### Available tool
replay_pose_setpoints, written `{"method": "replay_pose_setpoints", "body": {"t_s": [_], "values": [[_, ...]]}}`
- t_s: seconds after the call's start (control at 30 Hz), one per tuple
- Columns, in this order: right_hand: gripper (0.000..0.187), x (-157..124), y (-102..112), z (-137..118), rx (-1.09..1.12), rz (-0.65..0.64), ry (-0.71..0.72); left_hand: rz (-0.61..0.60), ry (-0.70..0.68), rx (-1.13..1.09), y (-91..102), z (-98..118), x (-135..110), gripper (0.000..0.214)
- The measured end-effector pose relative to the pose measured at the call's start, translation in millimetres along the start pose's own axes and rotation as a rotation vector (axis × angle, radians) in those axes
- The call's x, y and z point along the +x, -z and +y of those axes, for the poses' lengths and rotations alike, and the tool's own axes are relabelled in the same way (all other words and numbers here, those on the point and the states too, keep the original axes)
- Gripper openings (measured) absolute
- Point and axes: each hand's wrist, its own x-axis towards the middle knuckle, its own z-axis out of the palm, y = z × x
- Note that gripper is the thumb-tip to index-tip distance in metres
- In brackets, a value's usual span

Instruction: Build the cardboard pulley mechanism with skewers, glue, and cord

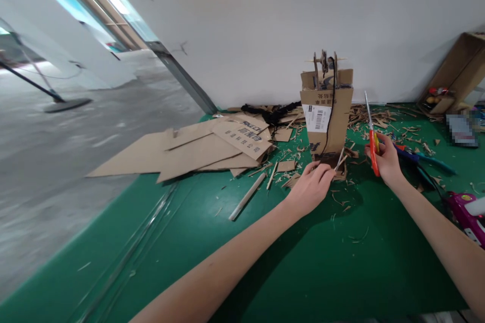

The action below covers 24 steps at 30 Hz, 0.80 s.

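A tall cardboard tower (327,111) with a barcode label and a black cord stands upright on the green table (212,242). My left hand (311,186) is at its base, fingers pinched on a thin pale stick (340,159) that leans against the tower. My right hand (384,160) is just right of the tower, closed on the orange handles of a pair of scissors (371,131) whose blades point up and away.
Flat cardboard sheets (197,149) lie at the left, overhanging the table edge. Cardboard scraps and slivers (382,118) litter the far side. A white stick (248,196) lies loose. A purple glue gun (468,212), blue-handled tool (424,157) and open box (456,75) sit right.
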Motion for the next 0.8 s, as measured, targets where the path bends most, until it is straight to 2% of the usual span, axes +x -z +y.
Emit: {"method": "replay_pose_setpoints", "body": {"t_s": [0.37, 0.53, 0.67, 0.8], "values": [[0.068, -2.1, 0.1, -3.5, 0.0, -0.014, -0.005, 0.002, 0.12, -0.024, 13.3, 7.1, 6.2, 0.02], [0.069, -2.0, -0.3, -4.2, 0.011, -0.006, -0.004, 0.005, 0.126, -0.02, 20.5, 11.2, 11.2, 0.018], [0.069, -5.3, -0.9, -5.2, 0.034, 0.018, 0.022, 0.119, 0.141, -0.126, 32.0, 14.4, 21.4, 0.013], [0.064, -11.7, 1.1, -11.5, 0.064, 0.072, 0.08, 0.287, 0.216, -0.447, 67.5, 18.4, 42.8, 0.011]]}}
